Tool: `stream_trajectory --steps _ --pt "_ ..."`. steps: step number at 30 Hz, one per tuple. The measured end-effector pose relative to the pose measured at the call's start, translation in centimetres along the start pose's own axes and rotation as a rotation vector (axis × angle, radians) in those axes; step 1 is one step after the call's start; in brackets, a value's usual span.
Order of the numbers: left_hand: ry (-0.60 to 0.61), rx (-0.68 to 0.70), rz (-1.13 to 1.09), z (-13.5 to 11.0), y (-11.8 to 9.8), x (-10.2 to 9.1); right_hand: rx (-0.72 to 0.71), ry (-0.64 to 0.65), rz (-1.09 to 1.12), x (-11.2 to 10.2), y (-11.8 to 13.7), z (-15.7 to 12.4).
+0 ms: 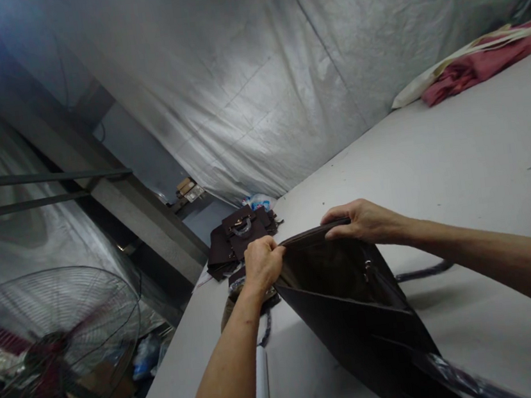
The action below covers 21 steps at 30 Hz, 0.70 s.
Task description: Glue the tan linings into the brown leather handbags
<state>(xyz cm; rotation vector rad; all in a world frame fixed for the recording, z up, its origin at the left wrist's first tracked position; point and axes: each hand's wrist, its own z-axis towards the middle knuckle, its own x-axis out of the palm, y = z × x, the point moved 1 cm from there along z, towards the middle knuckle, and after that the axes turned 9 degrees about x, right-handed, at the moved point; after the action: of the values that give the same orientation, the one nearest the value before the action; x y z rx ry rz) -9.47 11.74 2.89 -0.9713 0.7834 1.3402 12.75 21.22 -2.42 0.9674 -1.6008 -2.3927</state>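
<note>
A dark brown handbag (360, 336) is held up over the white table, its mouth spread so the lining and a zip pull (368, 269) show inside. My left hand (263, 262) is closed on the left end of its top edge. At the right end of that edge, my right hand (358, 222) pinches the rim between thumb and fingers. One plastic-wrapped handle (454, 373) hangs off the near side of the bag. Another wrapped handle (424, 271) sticks out beyond its far side. The bag's bottom runs out of view.
Several finished dark bags (238, 238) are piled at the table's far left end. Red cloth (477, 70) lies against the plastic sheet wall (281, 93). A white roll (260, 387) lies by my left forearm. A large fan (54, 347) stands left of the table (473, 154).
</note>
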Motion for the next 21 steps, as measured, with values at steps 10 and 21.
stream_trajectory --steps 10,21 --pt "-0.001 -0.048 -0.019 0.1 -0.2 0.3 -0.073 -0.058 -0.255 -0.3 0.2 1.1" --pt "0.003 -0.040 0.073 0.0 -0.8 0.0 -0.193 -0.079 -0.899 0.4 3.0 1.8"
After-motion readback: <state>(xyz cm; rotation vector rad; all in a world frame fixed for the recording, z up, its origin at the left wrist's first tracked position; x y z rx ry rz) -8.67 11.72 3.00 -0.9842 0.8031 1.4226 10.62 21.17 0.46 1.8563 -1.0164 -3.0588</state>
